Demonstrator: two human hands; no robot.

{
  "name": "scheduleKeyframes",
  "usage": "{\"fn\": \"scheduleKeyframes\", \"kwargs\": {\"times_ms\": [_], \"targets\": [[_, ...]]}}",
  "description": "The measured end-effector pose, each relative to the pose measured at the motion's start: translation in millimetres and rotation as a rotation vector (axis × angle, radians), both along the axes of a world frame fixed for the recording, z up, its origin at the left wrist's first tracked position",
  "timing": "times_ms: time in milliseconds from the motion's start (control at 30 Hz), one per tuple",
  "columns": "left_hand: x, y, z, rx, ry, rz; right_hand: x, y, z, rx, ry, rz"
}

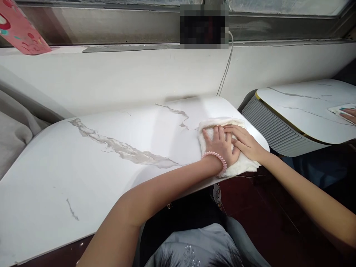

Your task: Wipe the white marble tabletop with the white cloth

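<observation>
Cloth (pixel 241 166) part-hidden under hands (pixel 222 144), tabletop (pixel 97 178) cropped

Left of the cloth (pixel 242 165), the tabletop (pixel 111 181) offers a wide open path for a sliding hand. The left arm (pixel 164 181) spans the near edge, the wall (pixel 133 74) bounds the far side, and another table (pixel 308 107) stands near the right end.

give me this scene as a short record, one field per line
left hand: flat on the white cloth
right hand: on the same cloth, close beside the left
wrist: pink coiled bracelet, left side
table: white with grey-brown veins, cloth at right end
nearby: another person's hand at a second table
</observation>
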State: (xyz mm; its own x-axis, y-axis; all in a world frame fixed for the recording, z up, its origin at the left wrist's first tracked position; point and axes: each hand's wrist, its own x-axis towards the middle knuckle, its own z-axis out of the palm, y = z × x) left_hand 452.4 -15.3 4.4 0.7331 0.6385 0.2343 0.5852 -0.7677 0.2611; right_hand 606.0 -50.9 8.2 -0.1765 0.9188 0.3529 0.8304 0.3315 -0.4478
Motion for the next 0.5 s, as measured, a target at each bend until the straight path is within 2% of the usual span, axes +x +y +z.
{"fn": "scheduleKeyframes", "kwargs": {"times_ms": [233,500], "targets": [[7.3,28.9,2.4,-0.045,0.055,0.046,7.9,37.6,-3.4,0.041,0.004,0.056],[19.1,97.4,11.6,-0.140,0.112,0.142,18.9,119.5,-9.0,0.067,0.068,0.084]]}}
